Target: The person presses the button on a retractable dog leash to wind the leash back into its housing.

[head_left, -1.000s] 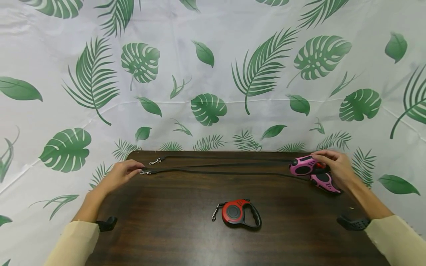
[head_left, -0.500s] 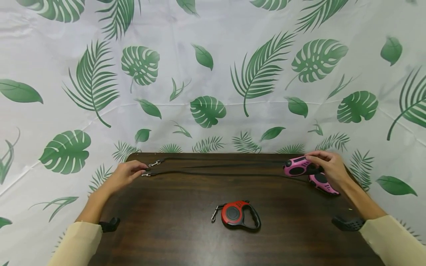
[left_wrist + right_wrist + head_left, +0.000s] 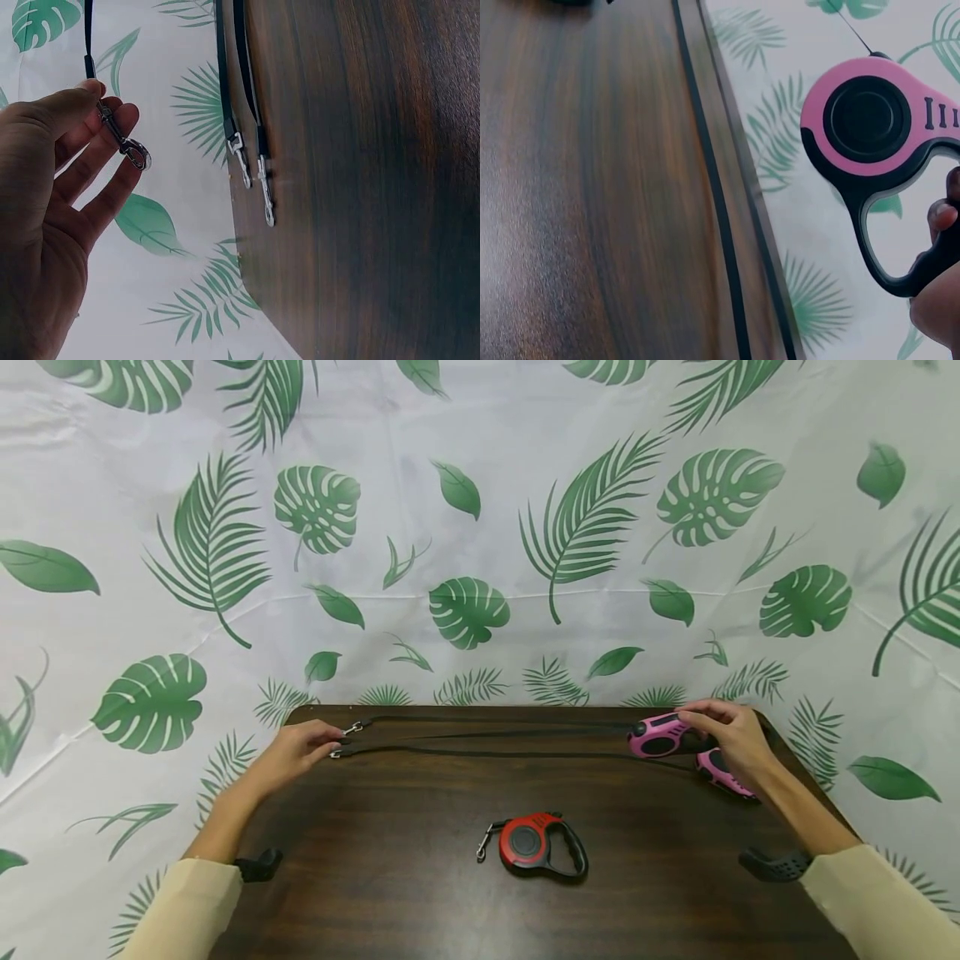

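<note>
Fingers of the left hand (image 3: 291, 755) pinch the metal clip (image 3: 112, 124), beyond and left of the red leash (image 3: 525, 842); those of the right hand (image 3: 738, 739) clasp the pink reel (image 3: 660, 735), beyond and right of it. A slipping pinch might let the cord (image 3: 88, 34) whip back (presumably sprung). Both hands sit slightly closer together than before.

Leash straps (image 3: 525, 754) behind reel (image 3: 523, 841) on table (image 3: 360, 868)

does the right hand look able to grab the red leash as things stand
Probably not yet: the right hand is occupied, holding a pink leash. Nothing visible covers the red leash, so only that full hand seems in the way.
</note>
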